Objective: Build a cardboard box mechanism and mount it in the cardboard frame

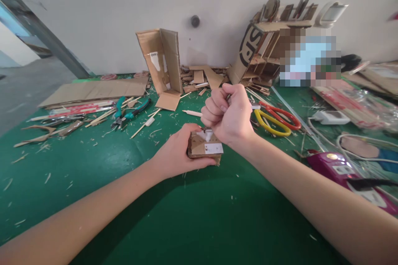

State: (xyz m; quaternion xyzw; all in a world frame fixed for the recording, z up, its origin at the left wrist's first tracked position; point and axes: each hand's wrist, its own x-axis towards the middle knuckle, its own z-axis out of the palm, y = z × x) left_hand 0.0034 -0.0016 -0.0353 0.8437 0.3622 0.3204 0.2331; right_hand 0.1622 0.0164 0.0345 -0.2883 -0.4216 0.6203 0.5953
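Observation:
My left hand (175, 149) is wrapped round a small block of layered cardboard (199, 149) with a white label on its top face. The thumb lies along its near side and the fingers curl over the far left edge. My right hand (228, 112) is a closed fist just above the block's right part, hiding that corner. What the fist holds, if anything, is hidden. A pale, pointed pen-like stick (192, 113) shows left of the fist; whether it is held or lies behind, I cannot tell.
Behind stand an open cardboard piece (168, 62) and a cardboard shelf (248, 54). Pliers (120, 114) and wooden sticks lie left. Right are yellow-handled scissors (273, 123), red handles (284, 116), a magenta device (338, 167) and cables. Shavings dot the green tabletop (192, 215).

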